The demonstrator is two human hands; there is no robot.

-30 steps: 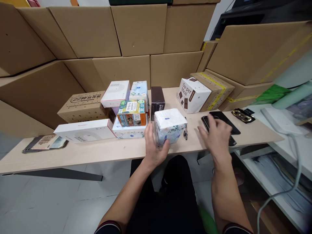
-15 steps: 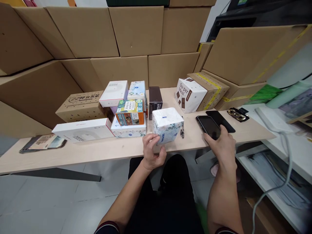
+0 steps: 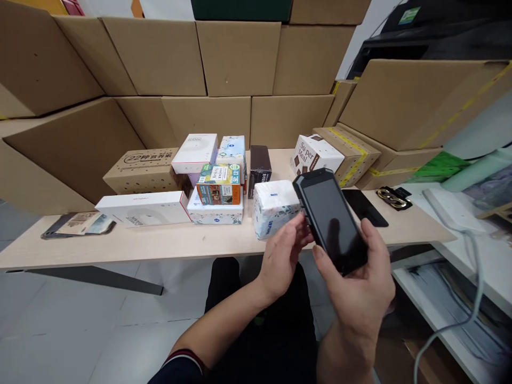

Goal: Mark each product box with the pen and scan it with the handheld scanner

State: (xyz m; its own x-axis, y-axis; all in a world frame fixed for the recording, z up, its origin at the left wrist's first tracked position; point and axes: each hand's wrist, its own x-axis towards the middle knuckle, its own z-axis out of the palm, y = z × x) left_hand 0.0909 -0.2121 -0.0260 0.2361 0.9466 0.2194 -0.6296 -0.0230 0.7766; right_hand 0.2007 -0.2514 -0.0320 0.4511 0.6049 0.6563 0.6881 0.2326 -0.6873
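Note:
A black handheld device with a dark screen, like a rugged smartphone (image 3: 330, 216), is tilted up above the table's front edge. My right hand (image 3: 358, 282) grips its lower end, thumb on the near side and fingers round the right edge. Close to the phone's left edge is my left hand (image 3: 282, 258), its fingers loosely bent; whether they touch the phone I cannot tell. Just behind that hand a wrapped tissue pack (image 3: 275, 205) with a leafy print stands on the wooden table (image 3: 224, 242). Right of the phone lies a flat black slab (image 3: 366, 207), perhaps another phone.
At centre-left are a small orange-green box (image 3: 219, 186), more tissue packs, a dark brown box (image 3: 260, 165), white boxes (image 3: 144, 209) and banknotes (image 3: 82, 224). A Su-per Meal box (image 3: 316, 154) stands at the back right. Cardboard cartons (image 3: 208, 117) wall the rear. A grey cable (image 3: 476, 266) hangs at right.
My right hand has lifted the phone off the table and brought it left, in front of the tissue pack. My left hand has let go of the tissue pack and moved right toward the phone.

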